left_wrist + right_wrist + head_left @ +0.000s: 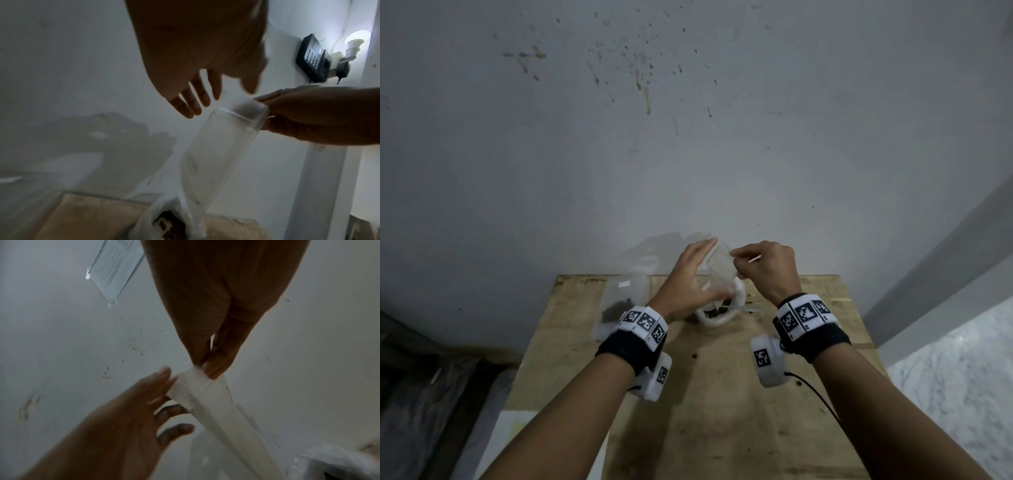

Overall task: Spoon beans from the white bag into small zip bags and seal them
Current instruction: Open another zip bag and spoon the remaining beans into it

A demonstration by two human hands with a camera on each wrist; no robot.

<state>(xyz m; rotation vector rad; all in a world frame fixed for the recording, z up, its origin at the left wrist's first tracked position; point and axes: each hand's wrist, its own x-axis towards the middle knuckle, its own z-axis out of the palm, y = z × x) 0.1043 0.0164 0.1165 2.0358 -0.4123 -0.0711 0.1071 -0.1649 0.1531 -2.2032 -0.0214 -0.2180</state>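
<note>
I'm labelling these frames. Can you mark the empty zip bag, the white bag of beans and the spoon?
empty zip bag [720,269], head view, its clear middle.
white bag [739,291], head view, its rolled rim.
spoon [748,309], head view, its handle.

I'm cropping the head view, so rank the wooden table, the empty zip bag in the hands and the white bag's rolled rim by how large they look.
1. wooden table
2. white bag's rolled rim
3. empty zip bag, nearly alike and held nearer the camera, so that order is unsure.
</note>
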